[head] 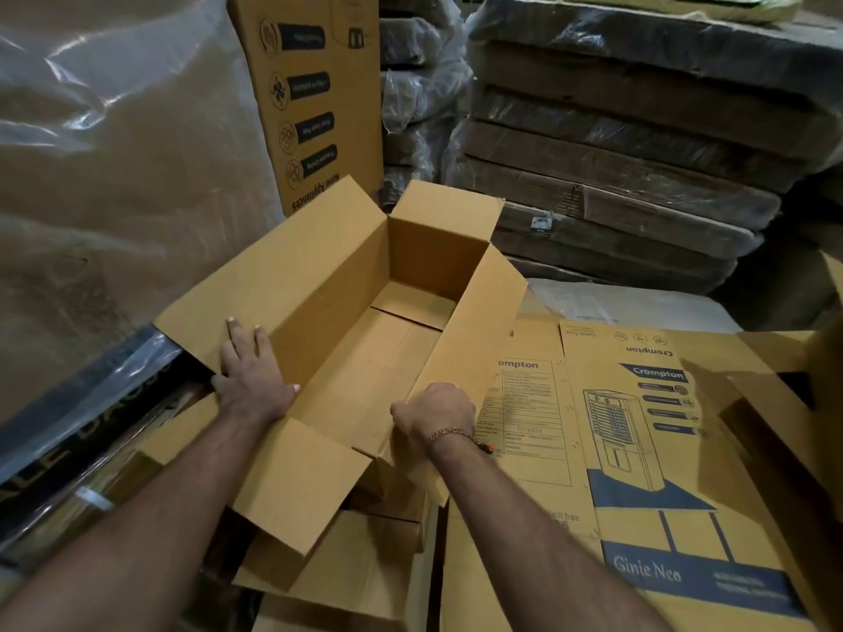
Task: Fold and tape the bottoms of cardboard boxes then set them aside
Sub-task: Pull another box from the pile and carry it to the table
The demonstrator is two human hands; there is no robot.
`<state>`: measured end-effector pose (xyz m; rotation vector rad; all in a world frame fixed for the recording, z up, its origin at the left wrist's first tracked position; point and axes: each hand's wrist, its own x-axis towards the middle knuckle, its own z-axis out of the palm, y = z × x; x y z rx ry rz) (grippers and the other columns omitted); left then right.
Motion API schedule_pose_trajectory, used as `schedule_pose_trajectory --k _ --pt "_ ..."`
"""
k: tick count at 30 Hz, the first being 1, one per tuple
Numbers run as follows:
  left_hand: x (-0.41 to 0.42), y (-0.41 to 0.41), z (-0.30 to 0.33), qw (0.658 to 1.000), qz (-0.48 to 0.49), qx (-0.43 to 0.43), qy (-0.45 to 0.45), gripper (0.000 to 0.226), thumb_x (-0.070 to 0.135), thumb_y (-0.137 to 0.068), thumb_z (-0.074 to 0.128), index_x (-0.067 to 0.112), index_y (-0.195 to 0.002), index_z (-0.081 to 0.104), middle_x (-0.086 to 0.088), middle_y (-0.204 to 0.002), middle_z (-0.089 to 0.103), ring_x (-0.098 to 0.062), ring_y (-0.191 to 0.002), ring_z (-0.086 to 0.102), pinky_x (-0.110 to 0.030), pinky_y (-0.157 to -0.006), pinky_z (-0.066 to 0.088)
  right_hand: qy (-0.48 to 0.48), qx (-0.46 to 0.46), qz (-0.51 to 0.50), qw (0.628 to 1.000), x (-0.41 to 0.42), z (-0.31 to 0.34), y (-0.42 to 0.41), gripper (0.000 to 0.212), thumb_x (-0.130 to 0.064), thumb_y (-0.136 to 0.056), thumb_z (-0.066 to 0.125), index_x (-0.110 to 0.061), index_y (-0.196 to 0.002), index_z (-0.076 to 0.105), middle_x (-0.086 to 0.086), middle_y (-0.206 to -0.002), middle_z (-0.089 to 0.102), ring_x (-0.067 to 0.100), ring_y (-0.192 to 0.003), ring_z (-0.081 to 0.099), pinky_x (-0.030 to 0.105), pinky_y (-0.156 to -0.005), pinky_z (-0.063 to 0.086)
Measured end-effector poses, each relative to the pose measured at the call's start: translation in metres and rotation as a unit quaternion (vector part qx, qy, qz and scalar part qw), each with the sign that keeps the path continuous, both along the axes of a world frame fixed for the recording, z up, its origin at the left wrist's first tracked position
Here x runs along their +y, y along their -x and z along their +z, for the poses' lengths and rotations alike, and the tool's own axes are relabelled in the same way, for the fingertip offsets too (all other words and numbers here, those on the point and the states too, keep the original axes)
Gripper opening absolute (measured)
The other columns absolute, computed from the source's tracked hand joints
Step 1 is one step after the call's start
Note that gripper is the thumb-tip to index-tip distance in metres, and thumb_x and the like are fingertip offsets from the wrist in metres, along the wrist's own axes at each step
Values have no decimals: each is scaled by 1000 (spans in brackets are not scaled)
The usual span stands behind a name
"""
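Right hand (433,415) fingertips hid behind box (337,285) wall; flattened carton (661,449) print ran off bottom edge, blurred.

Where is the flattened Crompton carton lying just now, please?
In the head view, the flattened Crompton carton lies printed side up, right of the open box, beside the right hand.

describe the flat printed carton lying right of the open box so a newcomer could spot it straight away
Start at the open box in the middle, which the left hand and right hand hold. Directly right of it lies the flat printed carton, unfolded. Unlike the plain cardboard around it, it bears blue Crompton lettering and a drawing of a tall cooler.
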<state>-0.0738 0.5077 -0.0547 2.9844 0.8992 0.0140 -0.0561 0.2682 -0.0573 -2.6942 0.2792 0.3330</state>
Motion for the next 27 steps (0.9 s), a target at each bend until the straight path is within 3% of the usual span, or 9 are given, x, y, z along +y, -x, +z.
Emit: schedule_pose_trajectory --k 3,8,10,13,15,19,23,25,27 --pt "-12 -5 2 996 38 -72 -27 118 46 -77 89 25 -163 12 -20 -166 -12 -38 -142 24 -54 -98 52 -71 20 -24 997 3 4 3 31 -42 -77 64 -14 -88 71 8 -93 71 25 -78 69 33 -71 64" --pt "-22 -8 13 981 111 -146 -60 118 26 -63 98 18 -156 25 -25 -162 4 -38 -123 39 -48 -83 56 -102 -4 -56 993 2 6 8 23 -18 -97 56 -3 -110 69 11 -106 73 27 -91 72 27 -61 51" --pt "-25 -8 27 987 110 -103 -61 96 32 -73 92 10 -150 39 -24 -150 30 -35 -121 42 -45 -78 57 -108 -36 -82 990 0 4 12 23 -15 -97 55 -3 -112 68 10 -101 73 26 -87 72 28 -63 57" --pt "-30 -8 47 994 70 8 -84 46 49 -91 75 14 -119 66 -13 -114 61 -27 -106 55 -41 -72 53 -98 -96 -95 986 -13 4 18 23 -13 -97 54 -3 -116 63 9 -99 72 26 -83 71 33 -65 61" --pt "-39 -6 55 987 37 77 -134 36 54 -95 69 18 -102 70 -7 -95 65 -22 -88 60 -38 -70 46 -74 -124 -85 986 -24 9 20 25 -11 -98 54 -3 -121 59 9 -100 72 27 -85 70 34 -63 58" --pt "-68 -6 63 993 16 35 -114 33 46 -101 63 17 -88 67 -4 -71 55 -19 -69 56 -36 -68 40 -50 -156 -95 982 -50 24 18 23 -14 -98 58 -7 -119 60 8 -96 72 26 -84 71 39 -69 64" --pt "-99 -8 84 998 -14 -54 -34 42 44 -104 58 16 -74 51 -6 -71 52 -18 -59 48 -35 -58 47 -72 -185 -127 972 -88 41 27 17 -22 -98 58 -12 -111 62 5 -92 68 24 -83 68 39 -68 63" --pt "-119 -7 97 995 -29 -93 -16 40 43 -105 56 14 -77 54 -7 -74 53 -20 -62 49 -36 -58 45 -63 -225 -128 964 -114 51 36 18 -28 -96 58 -17 -110 64 2 -89 68 22 -81 68 40 -70 64" --pt "-137 -6 111 990 -55 -132 2 36 39 -107 52 11 -89 65 -8 -78 56 -23 -70 55 -37 -59 41 -50 -275 -90 956 -146 61 43 32 -30 -95 55 -23 -125 65 2 -98 72 24 -90 69 40 -80 63"
